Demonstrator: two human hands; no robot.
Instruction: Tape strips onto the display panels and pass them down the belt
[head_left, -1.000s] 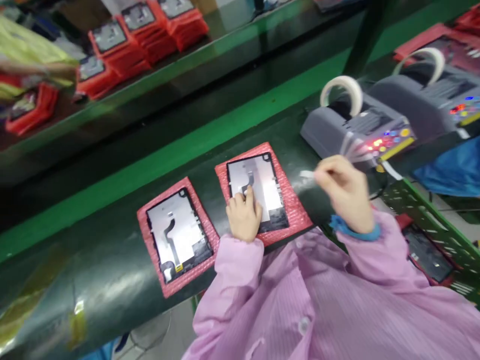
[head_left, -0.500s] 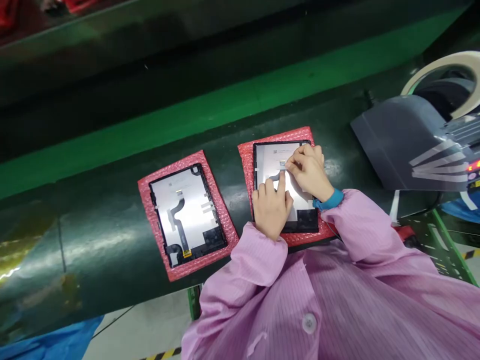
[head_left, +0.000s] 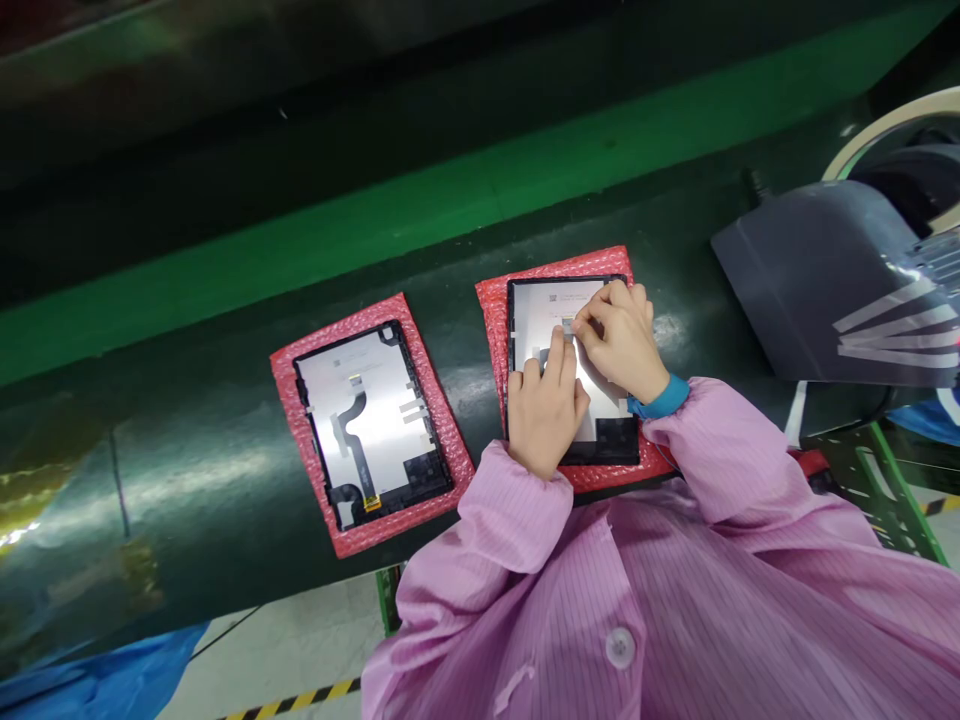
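A tablet screen panel point(head_left: 532, 300), silver-backed with a black frame, lies on red bubble wrap point(head_left: 581, 482) in front of me. My left hand point(head_left: 546, 405) rests over its lower left part, index and middle fingers stretched toward a small connector point(head_left: 568, 324) on the ribbon cable. Beside that connector, my right hand point(head_left: 622, 340) is closed in a pinch. Whatever sits between its fingertips is too small to make out. A blue wrist strap point(head_left: 664, 398) circles the right wrist. The two hands cover much of the cable and the panel's middle.
To the left, a second screen panel point(head_left: 375, 410) with a curved ribbon cable lies on its own red bubble wrap point(head_left: 454, 445). A grey machine with white tape strips point(head_left: 814, 285) stands at the right of the dark green bench point(head_left: 202, 420), near a cream ring point(head_left: 870, 125).
The left hand's middle finger has stretched out beside the index finger, and the fingertips have shifted up toward the connector. The right hand keeps its pinch there. The view has shifted slightly.
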